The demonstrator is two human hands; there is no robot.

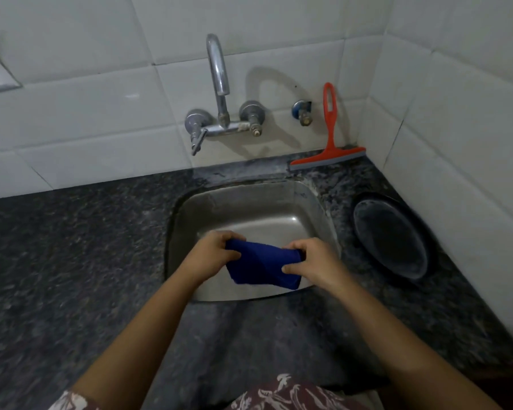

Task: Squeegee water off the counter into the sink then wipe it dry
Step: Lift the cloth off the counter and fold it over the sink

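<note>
White tiled walls meet a dark speckled granite counter (71, 261) with a steel sink (249, 208) set in. Both forearms reach forward over the basin. Left hand (216, 253) and right hand (314, 261) each curl fingers round opposite ends of a blue cloth (264, 266), bunched between them above the sink. Red squeegee (328, 143) leans on the back wall, blade on counter, right of the tap (219, 93). Dark round plate (391, 235) lies right of sink.

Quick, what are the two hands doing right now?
Left hand: grips one end of the blue cloth over the sink.
Right hand: grips the cloth's other end.
</note>
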